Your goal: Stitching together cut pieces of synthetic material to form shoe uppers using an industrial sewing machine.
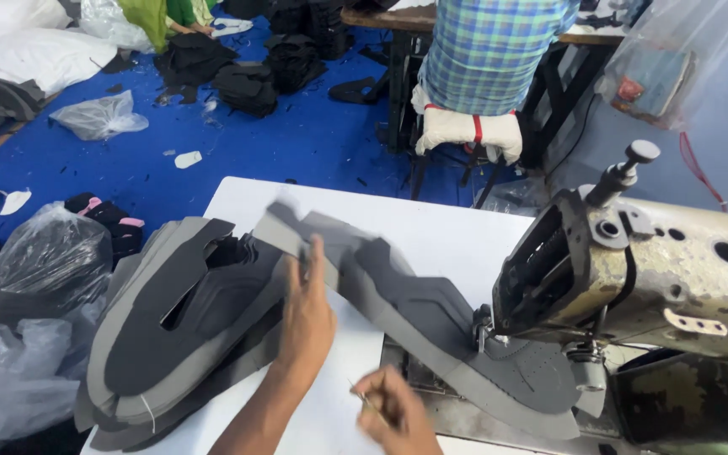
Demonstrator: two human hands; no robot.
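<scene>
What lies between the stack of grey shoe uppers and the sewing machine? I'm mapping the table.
In the head view, the left hand lifting a grey upper piece over bare white table.

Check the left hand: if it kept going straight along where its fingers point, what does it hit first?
The left hand points up and away, fingers already on the grey shoe-upper piece under the sewing machine. Beyond that piece, probably only bare white table to its far edge; depth is unclear.

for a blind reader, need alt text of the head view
A person's left hand lifts a grey shoe upper lying under a sewing machine, beside a stack of uppers on a white table. The right hand pinches something thin.
</scene>
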